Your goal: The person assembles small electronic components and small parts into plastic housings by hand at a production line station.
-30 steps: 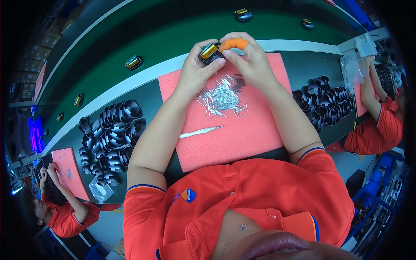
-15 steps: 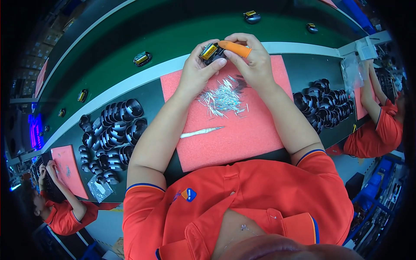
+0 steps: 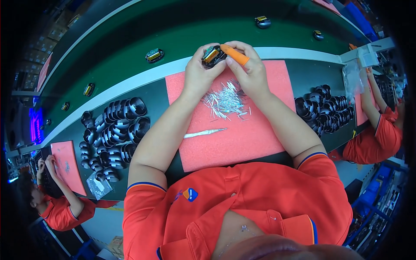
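Largest first: smooth green conveyor-like surface (image 3: 195, 28) beyond a white rail (image 3: 281, 53), black-and-gold rounded units (image 3: 154, 55) spaced along it, likely so each can be picked singly. Dark, smooth bench (image 3: 313, 71) this side. Pink rectangular porous foam pad (image 3: 234, 149) lies on it right in front of the person, presumably cushioning parts and giving contrast for small ones. Glossy black curved shells (image 3: 117, 125) on the left, plastic-looking, nested in rows; more black shells (image 3: 323, 108) on the right. Nesting probably saves space; both lots near the arms. Left hand (image 3: 200, 71) grasps the left side of a rounded black assembly with gold block and green board (image 3: 212, 55), up at the pad's far edge; right hand (image 3: 251, 71) grips its right side, so it looks braced two-handed. Slim white-bodied pointed tool (image 3: 203, 133) lies flat at pad left, dark tip inward. Orange rubbery finger cot (image 3: 236, 55) on the right hand meets the assembly, probably for grip or protection. Thin straight silvery slivers (image 3: 227, 100), metal-looking, heaped loose mid-pad below the hands.
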Demonstrator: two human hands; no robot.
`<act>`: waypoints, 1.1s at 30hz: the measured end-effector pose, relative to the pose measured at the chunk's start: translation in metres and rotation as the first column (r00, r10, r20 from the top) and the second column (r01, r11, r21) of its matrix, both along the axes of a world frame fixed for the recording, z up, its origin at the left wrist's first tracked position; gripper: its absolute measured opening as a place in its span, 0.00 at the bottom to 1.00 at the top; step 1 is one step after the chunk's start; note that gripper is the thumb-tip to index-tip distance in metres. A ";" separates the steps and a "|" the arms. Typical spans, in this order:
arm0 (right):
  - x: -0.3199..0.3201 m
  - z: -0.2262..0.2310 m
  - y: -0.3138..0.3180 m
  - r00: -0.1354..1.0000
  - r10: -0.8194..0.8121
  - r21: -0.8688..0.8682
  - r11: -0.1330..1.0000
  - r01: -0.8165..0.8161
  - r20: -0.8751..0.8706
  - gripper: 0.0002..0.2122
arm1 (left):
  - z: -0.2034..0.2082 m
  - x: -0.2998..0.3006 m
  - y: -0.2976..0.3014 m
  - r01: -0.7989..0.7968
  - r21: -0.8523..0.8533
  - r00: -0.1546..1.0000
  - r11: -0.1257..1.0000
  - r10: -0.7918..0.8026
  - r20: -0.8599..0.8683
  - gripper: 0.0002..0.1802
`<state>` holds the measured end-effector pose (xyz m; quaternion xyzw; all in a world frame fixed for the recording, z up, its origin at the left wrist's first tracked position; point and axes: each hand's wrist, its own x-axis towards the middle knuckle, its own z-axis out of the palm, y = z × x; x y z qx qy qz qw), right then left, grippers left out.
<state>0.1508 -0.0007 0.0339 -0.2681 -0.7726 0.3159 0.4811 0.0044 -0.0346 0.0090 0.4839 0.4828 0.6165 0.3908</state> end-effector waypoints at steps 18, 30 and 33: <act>0.094 0.061 0.015 0.970 -0.188 -0.207 0.954 0.218 0.156 0.17 | 0.054 -0.022 0.052 -0.211 -0.001 0.647 0.977 0.139 -0.750 0.29; 0.321 0.039 0.057 0.257 -0.332 0.018 0.642 0.766 0.908 0.31 | 0.033 -0.095 0.107 -0.271 -0.193 0.476 0.943 -0.043 -0.878 0.42; 0.322 0.038 0.058 0.249 -0.246 -0.038 0.636 0.771 0.937 0.31 | 0.049 -0.103 0.087 -0.239 -0.240 0.390 0.941 -0.134 -0.911 0.40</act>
